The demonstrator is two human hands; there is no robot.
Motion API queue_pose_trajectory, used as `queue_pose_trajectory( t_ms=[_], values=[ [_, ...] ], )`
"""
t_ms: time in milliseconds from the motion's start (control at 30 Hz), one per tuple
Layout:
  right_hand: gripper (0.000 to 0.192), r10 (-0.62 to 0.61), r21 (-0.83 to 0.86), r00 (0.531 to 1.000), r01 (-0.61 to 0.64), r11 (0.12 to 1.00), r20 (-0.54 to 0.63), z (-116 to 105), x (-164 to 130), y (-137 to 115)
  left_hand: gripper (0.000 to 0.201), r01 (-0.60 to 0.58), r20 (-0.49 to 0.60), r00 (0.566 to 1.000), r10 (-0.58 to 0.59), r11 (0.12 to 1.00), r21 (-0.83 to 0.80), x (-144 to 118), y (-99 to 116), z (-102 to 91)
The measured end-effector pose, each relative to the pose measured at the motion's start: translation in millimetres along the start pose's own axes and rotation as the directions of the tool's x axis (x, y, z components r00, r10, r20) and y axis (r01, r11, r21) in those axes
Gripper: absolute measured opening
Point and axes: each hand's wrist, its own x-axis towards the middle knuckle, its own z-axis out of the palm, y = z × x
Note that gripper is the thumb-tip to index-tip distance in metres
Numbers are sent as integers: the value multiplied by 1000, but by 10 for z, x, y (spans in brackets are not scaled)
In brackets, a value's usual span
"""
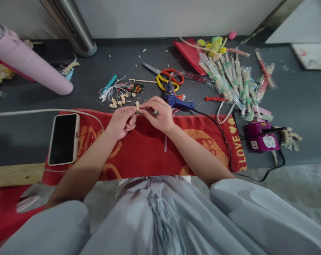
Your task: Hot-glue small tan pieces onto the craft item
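A small, knobbly cream-coloured piece (137, 105) is held up at the far edge of a red towel (149, 156), pinched between the fingertips of two bare hands. The left hand (121, 121) grips it between thumb and forefinger, its other fingers curled in. The right hand (159, 115) takes its other side in a thumb-and-finger pinch. Just beyond the left hand lie similar loose cream pieces (120, 102) and a white thread tassel (114, 91). Past the right hand are a blue glue gun (180, 103) and scissors (164, 76) with orange and yellow handles. Farther right, plastic-wrapped sticks (230, 78) lie heaped on the dark desk (123, 47). At left, a phone (64, 139) rests face-up on the towel, with a pink tumbler (40, 65) beyond.
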Motion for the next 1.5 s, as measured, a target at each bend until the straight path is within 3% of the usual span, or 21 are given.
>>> queue_pose_trajectory(
  t_ms=[300,600,1100,1500],
  values=[
    [22,-48,-51,999,49,998,8,-17,2,20,30,-56,-5,998,56,998,33,6,-28,5],
    [23,-93,-65,996,93,993,17,-29,-1,55,32,-164,-98,979,179,976,140,50,-102,-13],
    [16,-89,-54,996,91,994,33,-50,-3,24,35,-235,-13,971,240,961,142,30,-130,-49],
    [7,-57,-37,996,60,998,74,-49,9,32,35,-269,-34,955,294,912,310,43,-165,-114]
  ],
)
